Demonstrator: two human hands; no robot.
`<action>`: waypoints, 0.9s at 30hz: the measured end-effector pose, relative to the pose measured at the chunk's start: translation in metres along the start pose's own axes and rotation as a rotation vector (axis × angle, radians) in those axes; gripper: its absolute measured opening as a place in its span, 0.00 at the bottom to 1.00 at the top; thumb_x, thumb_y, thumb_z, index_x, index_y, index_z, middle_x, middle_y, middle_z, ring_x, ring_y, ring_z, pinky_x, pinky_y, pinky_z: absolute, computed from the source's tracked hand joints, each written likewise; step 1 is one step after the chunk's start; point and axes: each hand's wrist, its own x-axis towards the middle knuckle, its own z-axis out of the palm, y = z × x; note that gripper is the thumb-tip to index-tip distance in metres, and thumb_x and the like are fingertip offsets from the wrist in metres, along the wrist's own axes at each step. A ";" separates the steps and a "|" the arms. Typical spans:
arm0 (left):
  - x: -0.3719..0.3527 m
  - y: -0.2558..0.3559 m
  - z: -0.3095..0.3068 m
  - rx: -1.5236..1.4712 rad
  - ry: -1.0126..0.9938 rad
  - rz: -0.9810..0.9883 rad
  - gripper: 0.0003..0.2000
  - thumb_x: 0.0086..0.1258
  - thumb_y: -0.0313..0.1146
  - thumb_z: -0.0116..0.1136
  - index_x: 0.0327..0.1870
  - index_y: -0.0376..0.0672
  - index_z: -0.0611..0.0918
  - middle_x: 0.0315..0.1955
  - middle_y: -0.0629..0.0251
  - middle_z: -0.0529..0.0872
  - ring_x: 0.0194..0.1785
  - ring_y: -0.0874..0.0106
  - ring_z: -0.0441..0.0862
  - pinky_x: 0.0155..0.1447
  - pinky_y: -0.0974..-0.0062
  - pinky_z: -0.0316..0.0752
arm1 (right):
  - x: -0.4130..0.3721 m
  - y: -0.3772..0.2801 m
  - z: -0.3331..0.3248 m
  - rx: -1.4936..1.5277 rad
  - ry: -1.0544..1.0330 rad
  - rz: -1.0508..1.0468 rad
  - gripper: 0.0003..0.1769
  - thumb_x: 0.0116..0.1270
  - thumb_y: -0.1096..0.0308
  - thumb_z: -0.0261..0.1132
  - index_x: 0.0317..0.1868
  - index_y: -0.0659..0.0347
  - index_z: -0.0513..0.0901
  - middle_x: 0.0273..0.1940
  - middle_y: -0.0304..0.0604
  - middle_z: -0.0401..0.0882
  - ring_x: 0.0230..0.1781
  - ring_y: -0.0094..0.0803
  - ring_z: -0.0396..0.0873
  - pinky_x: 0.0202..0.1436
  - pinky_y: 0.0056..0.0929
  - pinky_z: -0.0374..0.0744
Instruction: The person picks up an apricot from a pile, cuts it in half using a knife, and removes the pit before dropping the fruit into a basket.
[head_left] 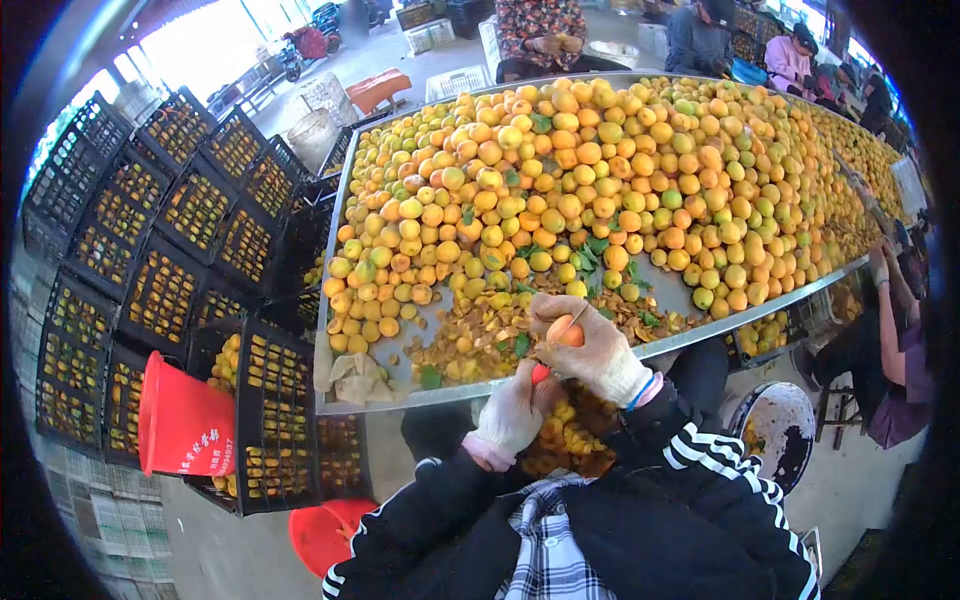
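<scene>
Cloth-gloved grip: right hand [592,352], round fruit [566,334]; left hand [510,416], red handle [540,374]

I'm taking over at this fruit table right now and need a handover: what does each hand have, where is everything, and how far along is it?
Left hand: gloved, closed on a red-handled tool that points up at the fruit.
Right hand: gloved, gripping one orange fruit at the table's near edge.
Things: a heap of whole fruit covers the metal table. Peel scraps lie along the near rim. A pile of yellow pieces sits below the hands. Filled black crates stand to the left.
Done: judging by the scraps, many fruits.
Left: the fruit in hand and most of the heap.
</scene>
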 end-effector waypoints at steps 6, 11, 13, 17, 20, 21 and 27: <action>-0.003 -0.009 0.002 0.000 0.050 0.088 0.14 0.76 0.41 0.55 0.50 0.40 0.72 0.31 0.42 0.85 0.39 0.40 0.82 0.38 0.47 0.74 | -0.007 -0.024 0.002 0.407 -0.071 0.143 0.27 0.67 0.61 0.71 0.61 0.64 0.74 0.58 0.42 0.77 0.59 0.30 0.76 0.64 0.30 0.74; 0.000 -0.018 0.005 0.060 0.031 0.046 0.16 0.77 0.44 0.55 0.54 0.41 0.72 0.29 0.44 0.85 0.37 0.41 0.83 0.36 0.48 0.75 | -0.008 -0.013 0.006 -0.170 0.011 0.080 0.33 0.64 0.61 0.74 0.66 0.64 0.72 0.59 0.44 0.77 0.63 0.33 0.73 0.68 0.31 0.71; 0.004 -0.016 0.002 0.038 0.024 0.048 0.17 0.76 0.43 0.56 0.54 0.40 0.73 0.29 0.45 0.85 0.36 0.41 0.83 0.35 0.50 0.75 | -0.007 -0.019 0.004 -0.469 0.082 -0.200 0.31 0.63 0.73 0.72 0.65 0.65 0.72 0.55 0.42 0.79 0.56 0.28 0.78 0.63 0.33 0.78; 0.002 -0.012 -0.001 -0.049 0.102 0.188 0.15 0.74 0.40 0.59 0.52 0.40 0.75 0.29 0.44 0.85 0.36 0.42 0.83 0.36 0.51 0.76 | -0.011 -0.029 -0.002 0.142 -0.015 -0.022 0.28 0.62 0.83 0.61 0.64 0.67 0.72 0.59 0.45 0.79 0.61 0.36 0.78 0.69 0.40 0.73; 0.007 -0.015 -0.001 0.019 0.042 0.176 0.14 0.73 0.39 0.61 0.51 0.40 0.76 0.30 0.44 0.85 0.37 0.42 0.84 0.37 0.52 0.76 | -0.008 0.003 -0.011 -0.255 -0.096 -0.333 0.25 0.66 0.83 0.59 0.64 0.68 0.72 0.59 0.49 0.79 0.60 0.39 0.80 0.67 0.38 0.76; 0.004 -0.018 -0.001 0.056 -0.004 0.172 0.14 0.73 0.39 0.61 0.51 0.40 0.76 0.30 0.44 0.85 0.38 0.42 0.84 0.37 0.53 0.76 | -0.012 0.005 -0.002 0.120 -0.049 -0.016 0.23 0.67 0.82 0.61 0.63 0.67 0.72 0.58 0.49 0.79 0.59 0.38 0.81 0.65 0.37 0.78; 0.007 -0.011 -0.011 0.107 -0.099 0.044 0.14 0.75 0.41 0.60 0.49 0.39 0.78 0.32 0.44 0.85 0.39 0.43 0.84 0.39 0.54 0.76 | -0.006 0.011 -0.002 0.012 0.102 0.065 0.25 0.64 0.64 0.74 0.58 0.63 0.77 0.53 0.41 0.82 0.54 0.26 0.79 0.61 0.26 0.77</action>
